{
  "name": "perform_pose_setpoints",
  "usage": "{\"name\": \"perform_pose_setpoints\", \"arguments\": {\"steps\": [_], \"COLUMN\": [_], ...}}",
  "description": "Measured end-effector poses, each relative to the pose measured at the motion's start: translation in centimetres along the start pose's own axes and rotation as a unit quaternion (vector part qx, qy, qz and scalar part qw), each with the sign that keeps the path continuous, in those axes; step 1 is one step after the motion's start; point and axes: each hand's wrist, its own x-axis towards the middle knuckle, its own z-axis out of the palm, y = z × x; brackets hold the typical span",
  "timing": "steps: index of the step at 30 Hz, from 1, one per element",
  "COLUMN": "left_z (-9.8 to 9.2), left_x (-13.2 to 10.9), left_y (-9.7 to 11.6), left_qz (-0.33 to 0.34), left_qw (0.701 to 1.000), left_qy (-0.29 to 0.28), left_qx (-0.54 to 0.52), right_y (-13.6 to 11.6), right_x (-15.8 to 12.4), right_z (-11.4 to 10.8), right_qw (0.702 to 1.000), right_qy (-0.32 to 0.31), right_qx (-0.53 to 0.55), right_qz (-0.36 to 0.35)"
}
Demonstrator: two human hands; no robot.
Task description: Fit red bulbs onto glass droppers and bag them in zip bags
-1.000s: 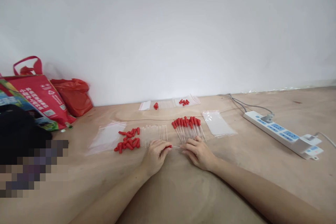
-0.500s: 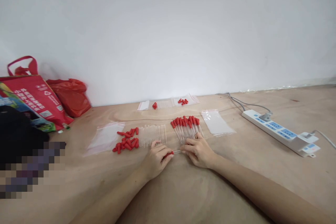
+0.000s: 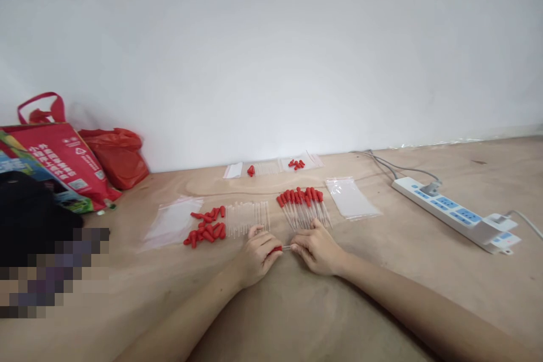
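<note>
My left hand (image 3: 258, 255) is closed on a red rubber dropper bulb (image 3: 277, 249), whose open end points right. A clear glass dropper tube (image 3: 287, 247) runs from the bulb into the closed fingers of my right hand (image 3: 316, 249); how deep it sits in the bulb is hidden. Beyond my right hand lies a fan of red-topped droppers (image 3: 300, 198). Bare clear tubes (image 3: 248, 216) lie in a row past my left hand, with loose red bulbs (image 3: 206, 233) in two heaps at their left.
Clear plastic bags lie left (image 3: 172, 222) and right (image 3: 353, 198). Farther back are more tubes (image 3: 267, 168) and red bulbs (image 3: 297, 164) near the wall. A white power strip (image 3: 453, 212) with cables is at right. A red shopping bag (image 3: 70, 164), red plastic bag (image 3: 116, 158) and black item (image 3: 34, 220) stand left.
My right hand's fingers have drawn in closer around the tube, and the hand sits slightly lower. The whole view has shifted a little; the bulb and tube stay between my hands.
</note>
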Motion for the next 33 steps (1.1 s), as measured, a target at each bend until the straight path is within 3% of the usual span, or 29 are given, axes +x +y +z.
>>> {"name": "perform_pose_setpoints", "arguments": {"steps": [3, 5, 8, 10, 13, 16, 22, 28, 30, 33], "left_z": [-0.2, -0.2, 0.0, 0.2, 0.2, 0.0, -0.2, 0.1, -0.6, -3.3], "left_x": [0.1, 0.1, -0.1, -0.3, -0.4, -0.4, -0.3, -0.2, -0.1, 0.2], "left_y": [-0.3, -0.6, -1.2, -1.5, -1.6, -1.4, -1.0, -1.3, -1.8, -3.0], "left_qz": [-0.013, -0.035, -0.111, -0.156, -0.177, -0.178, -0.18, -0.18, -0.186, -0.236], "left_qw": [1.0, 0.998, 0.984, 0.974, 0.974, 0.979, 0.981, 0.979, 0.973, 0.947], "left_qy": [0.011, 0.05, 0.136, 0.165, 0.141, 0.088, 0.061, 0.062, 0.064, 0.044], "left_qx": [0.014, 0.025, 0.03, 0.024, 0.023, 0.031, 0.042, 0.078, 0.118, 0.215], "right_y": [-0.3, -0.2, 0.6, 1.5, 2.2, 2.0, 1.4, 1.2, 0.6, -0.6], "right_x": [0.3, 0.6, 1.3, 2.3, 4.4, 6.6, 8.0, 7.9, 8.3, 9.1], "right_z": [-0.7, -1.1, -1.5, -1.6, -1.5, -0.7, 1.2, 1.4, 1.4, 1.7], "right_qw": [0.999, 0.999, 0.997, 0.987, 0.961, 0.95, 0.94, 0.942, 0.947, 0.954], "right_qy": [-0.001, -0.015, -0.028, -0.002, 0.066, 0.084, 0.034, 0.036, 0.032, 0.009], "right_qx": [-0.033, -0.047, -0.022, 0.022, 0.051, 0.013, -0.095, -0.106, -0.096, -0.079], "right_qz": [-0.014, -0.005, 0.073, 0.157, 0.264, 0.302, 0.326, 0.317, 0.304, 0.29]}}
